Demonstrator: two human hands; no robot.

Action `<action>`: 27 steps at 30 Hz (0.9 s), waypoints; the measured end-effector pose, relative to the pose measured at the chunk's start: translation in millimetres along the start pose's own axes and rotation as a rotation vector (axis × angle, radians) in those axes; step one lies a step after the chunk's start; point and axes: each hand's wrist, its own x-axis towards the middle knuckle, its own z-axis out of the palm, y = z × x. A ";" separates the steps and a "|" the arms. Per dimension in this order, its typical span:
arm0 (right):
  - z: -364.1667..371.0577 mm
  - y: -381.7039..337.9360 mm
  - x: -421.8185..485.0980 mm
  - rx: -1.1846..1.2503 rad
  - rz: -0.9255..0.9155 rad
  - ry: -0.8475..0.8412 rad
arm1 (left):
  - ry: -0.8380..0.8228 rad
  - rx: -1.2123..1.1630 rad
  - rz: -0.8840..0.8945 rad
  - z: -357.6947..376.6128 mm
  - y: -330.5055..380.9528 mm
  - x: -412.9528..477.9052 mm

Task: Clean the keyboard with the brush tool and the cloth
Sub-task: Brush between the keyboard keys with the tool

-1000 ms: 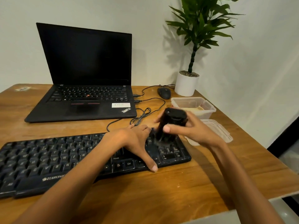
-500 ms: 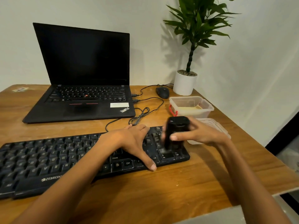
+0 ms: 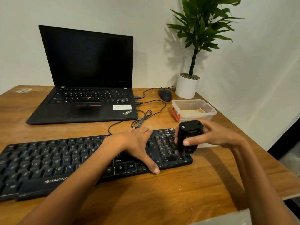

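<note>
Brushing looks like the step in hand: the right hand (image 3: 215,137) is wrapping fingers and thumb round the brush tool (image 3: 189,137), standing it on the right end of the keyboard (image 3: 48,163). The left hand (image 3: 129,143) is lying flat, fingers spread, pressing the keyboard down. Next the brush probably needs sweeping left along the keys, so the left hand is sitting in the way. Something pale is lying in the clear box (image 3: 209,109) behind; whether it is the cloth is unclear. A loose cable (image 3: 142,117) is curling farther back.
</note>
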 end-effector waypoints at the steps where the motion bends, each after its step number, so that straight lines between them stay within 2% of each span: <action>1: 1.2 -4.0 2.8 -0.018 -0.007 -0.016 | 0.001 -0.003 0.005 -0.2 0.3 0.0; 5: 29.6 -15.2 32.3 -0.041 -0.096 -0.111 | 0.039 -0.042 0.023 0.4 -0.8 -0.4; 7: 31.9 -8.6 35.9 -0.006 -0.107 -0.079 | 0.048 -0.050 0.033 -0.4 -0.1 -2.2; 10: 10.3 -0.5 19.3 0.058 -0.026 0.016 | 0.022 -0.017 0.014 -1.1 -0.1 -3.3; 13: -6.4 -2.9 7.6 0.013 0.019 0.086 | 0.008 -0.026 0.005 -1.5 0.7 -3.4; 18: 25.0 -9.9 36.7 -0.025 -0.117 0.030 | 0.040 -0.066 0.024 0.5 -1.2 -1.8; 20: 23.7 -3.3 35.2 -0.022 -0.091 0.029 | 0.042 -0.065 0.020 0.4 -1.5 -2.8; 24: -11.6 3.5 12.7 -0.074 0.083 0.135 | 0.009 -0.034 -0.001 0.2 -1.3 -2.7; 27: -7.0 -2.1 16.7 -0.051 -0.001 0.144 | 0.003 -0.033 -0.001 0.4 -1.4 -2.2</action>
